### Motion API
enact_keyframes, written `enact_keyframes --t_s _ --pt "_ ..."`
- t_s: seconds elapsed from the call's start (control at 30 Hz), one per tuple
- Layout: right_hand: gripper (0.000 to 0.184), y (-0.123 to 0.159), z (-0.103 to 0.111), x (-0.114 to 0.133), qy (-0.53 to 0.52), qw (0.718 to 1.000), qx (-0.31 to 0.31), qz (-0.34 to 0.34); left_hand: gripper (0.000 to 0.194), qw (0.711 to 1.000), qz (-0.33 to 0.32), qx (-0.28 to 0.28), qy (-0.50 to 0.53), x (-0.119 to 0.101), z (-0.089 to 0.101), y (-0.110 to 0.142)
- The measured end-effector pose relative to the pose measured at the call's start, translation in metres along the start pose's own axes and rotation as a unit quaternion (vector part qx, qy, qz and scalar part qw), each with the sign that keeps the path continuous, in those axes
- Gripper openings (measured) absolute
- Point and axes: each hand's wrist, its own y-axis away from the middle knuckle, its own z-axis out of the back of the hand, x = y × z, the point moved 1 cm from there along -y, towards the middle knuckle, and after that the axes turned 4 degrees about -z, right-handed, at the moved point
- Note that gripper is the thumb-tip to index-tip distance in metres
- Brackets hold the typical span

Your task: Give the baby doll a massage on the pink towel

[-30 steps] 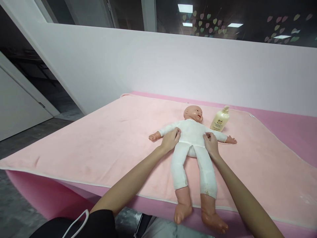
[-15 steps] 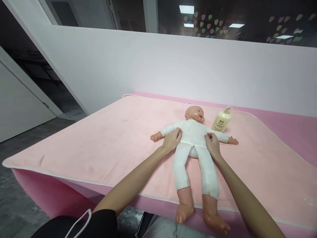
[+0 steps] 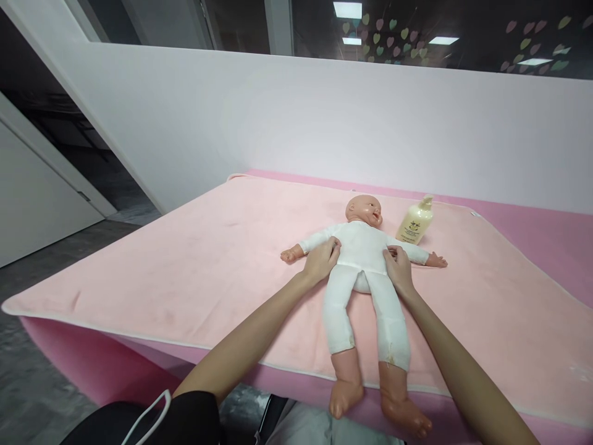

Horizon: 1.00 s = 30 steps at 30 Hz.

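The left hand and the right hand are set on either side of a baby doll, touching its white cloth body at the waist. The fingers of both are curled in against it; whether they pinch the cloth or only press on it, I cannot tell. The doll lies on its back between the hands, its bare head beyond them and turned toward the right hand's side. Its arms spread outward just past each hand, and its legs run back between the forearms, the feet reaching over the near edge of a pink towel. A pale yellow pump bottle is on the towel beyond the right hand, just beside the doll's arm. The towel covers much of a pink counter, and farther out from the hands rises a white wall.
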Motion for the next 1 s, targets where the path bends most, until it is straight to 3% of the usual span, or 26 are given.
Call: enact_keyframes --t_s 1.0 --pt "0.026 0.0003 -0.0001 -0.0010 -0.002 1.000 0.000 0.004 0.025 1.000 0.004 0.006 0.006 0.0018 -0.0002 -0.0001"
